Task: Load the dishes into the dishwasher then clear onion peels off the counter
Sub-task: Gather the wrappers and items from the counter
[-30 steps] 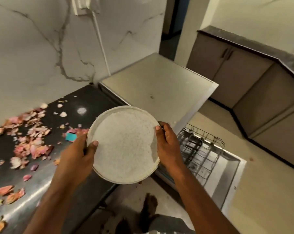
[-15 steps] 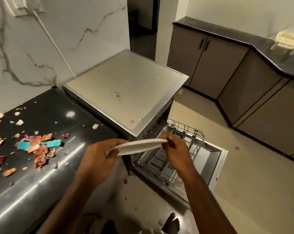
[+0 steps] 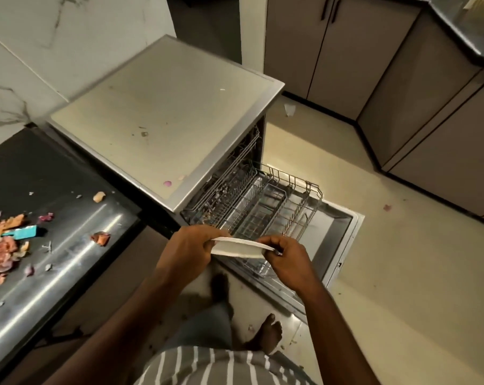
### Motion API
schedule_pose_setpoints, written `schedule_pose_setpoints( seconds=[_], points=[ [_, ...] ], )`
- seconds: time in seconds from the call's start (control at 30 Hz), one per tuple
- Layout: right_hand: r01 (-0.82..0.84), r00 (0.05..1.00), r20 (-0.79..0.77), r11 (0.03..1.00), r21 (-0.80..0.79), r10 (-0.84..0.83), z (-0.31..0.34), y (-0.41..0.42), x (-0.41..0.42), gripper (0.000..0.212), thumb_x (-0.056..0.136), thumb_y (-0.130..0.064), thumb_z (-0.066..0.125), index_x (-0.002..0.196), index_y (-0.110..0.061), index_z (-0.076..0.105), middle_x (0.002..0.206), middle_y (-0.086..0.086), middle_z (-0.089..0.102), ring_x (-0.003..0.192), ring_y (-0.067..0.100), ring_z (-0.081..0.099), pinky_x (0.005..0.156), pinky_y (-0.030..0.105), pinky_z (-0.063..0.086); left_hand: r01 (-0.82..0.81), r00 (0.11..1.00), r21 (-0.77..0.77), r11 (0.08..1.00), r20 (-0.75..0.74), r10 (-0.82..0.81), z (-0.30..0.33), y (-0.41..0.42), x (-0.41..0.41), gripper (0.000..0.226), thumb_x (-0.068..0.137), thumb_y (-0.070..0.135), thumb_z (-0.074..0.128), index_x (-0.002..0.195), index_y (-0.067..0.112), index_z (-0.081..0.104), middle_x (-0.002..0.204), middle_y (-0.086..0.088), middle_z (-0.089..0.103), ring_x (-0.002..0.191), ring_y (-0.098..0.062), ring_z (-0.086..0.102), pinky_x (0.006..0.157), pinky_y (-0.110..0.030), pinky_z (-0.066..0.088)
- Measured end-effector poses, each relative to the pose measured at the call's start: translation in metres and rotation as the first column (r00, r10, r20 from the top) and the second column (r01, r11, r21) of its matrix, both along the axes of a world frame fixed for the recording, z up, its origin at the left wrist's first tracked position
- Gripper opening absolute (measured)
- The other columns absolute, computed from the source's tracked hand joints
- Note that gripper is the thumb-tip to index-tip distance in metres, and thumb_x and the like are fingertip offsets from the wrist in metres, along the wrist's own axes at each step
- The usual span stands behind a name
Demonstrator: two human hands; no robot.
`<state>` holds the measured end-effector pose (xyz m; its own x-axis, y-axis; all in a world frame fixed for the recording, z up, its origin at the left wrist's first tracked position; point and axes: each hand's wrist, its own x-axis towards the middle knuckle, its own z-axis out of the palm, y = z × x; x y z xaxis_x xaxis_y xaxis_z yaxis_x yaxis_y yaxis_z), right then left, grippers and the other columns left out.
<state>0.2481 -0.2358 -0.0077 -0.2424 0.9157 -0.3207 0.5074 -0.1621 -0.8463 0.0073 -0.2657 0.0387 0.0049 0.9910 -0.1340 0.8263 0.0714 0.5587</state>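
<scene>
While both hands' fingers (image 3: 265, 241) pinch its rims, the plate (image 3: 236, 248) lies nearly flat, edge-on above the rack (image 3: 265, 201).

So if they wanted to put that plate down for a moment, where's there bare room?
The dishwasher top is almost bare, with only small peel scraps near its front edge. The pulled-out lower rack looks empty. The black counter is free along its near, shiny strip; its left side is crowded with onion peels around a teal object.
</scene>
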Motion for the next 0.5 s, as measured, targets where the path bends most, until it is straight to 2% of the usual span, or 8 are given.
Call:
schedule_pose_setpoints(
  seconds=[0.1,0.2,0.3,0.37,0.5],
  points=[
    [-0.040,0.998,0.045,0.999,-0.028,0.041,-0.019,0.009,0.001,0.039,0.090,-0.004,0.070,0.108,-0.037,0.079,0.101,-0.024,0.075,0.096,-0.004,0.067,0.084,0.015,0.051,0.044,0.999,-0.030,0.999,-0.029,-0.045,-0.017,0.026,0.005,0.042,0.085,0.000,0.065,0.105,0.033,0.080,0.100,0.013,0.077,0.093,-0.009,0.071,0.083,-0.032,0.057],
    [-0.077,0.992,0.100,0.996,-0.046,0.081,-0.033,0.021,-0.001,0.040,0.092,-0.006,0.069,0.118,-0.034,0.078,0.105,-0.021,0.075,0.096,0.000,0.068,0.086,0.020,0.053,0.070,0.997,-0.099,0.993,-0.030,-0.073,-0.040,0.056,0.002,0.041,0.085,0.002,0.066,0.107,0.034,0.080,0.104,0.014,0.076,0.096,-0.009,0.068,0.087,-0.032,0.057],
    [-0.067,0.983,0.165,0.995,-0.078,0.079,-0.044,0.036,-0.006,0.041,0.095,-0.010,0.068,0.125,-0.037,0.075,0.111,-0.017,0.076,0.096,0.001,0.067,0.081,0.010,0.050,0.113,0.993,-0.213,0.970,-0.011,-0.118,-0.064,0.086,-0.003,0.042,0.088,0.005,0.067,0.114,0.036,0.078,0.113,0.014,0.074,0.104,-0.010,0.065,0.097,-0.036,0.054],
    [-0.057,0.978,0.192,0.994,-0.096,0.075,-0.056,0.050,-0.011,0.040,0.097,-0.013,0.068,0.126,-0.040,0.074,0.113,-0.017,0.076,0.096,0.001,0.067,0.080,0.006,0.046,0.127,0.992,-0.251,0.960,0.025,-0.125,-0.085,0.104,-0.010,0.040,0.091,0.008,0.065,0.117,0.036,0.077,0.115,0.013,0.073,0.107,-0.011,0.065,0.097,-0.035,0.054],
    [-0.033,0.974,0.219,0.991,-0.131,0.062,-0.090,0.083,-0.021,0.039,0.098,-0.018,0.069,0.125,-0.046,0.072,0.120,-0.019,0.074,0.101,0.003,0.067,0.092,0.023,0.056,0.129,0.991,-0.263,0.956,0.063,-0.117,-0.130,0.132,-0.023,0.037,0.095,0.009,0.060,0.119,0.033,0.076,0.118,0.010,0.073,0.108,-0.014,0.062,0.098,-0.035,0.051]
  ],
)
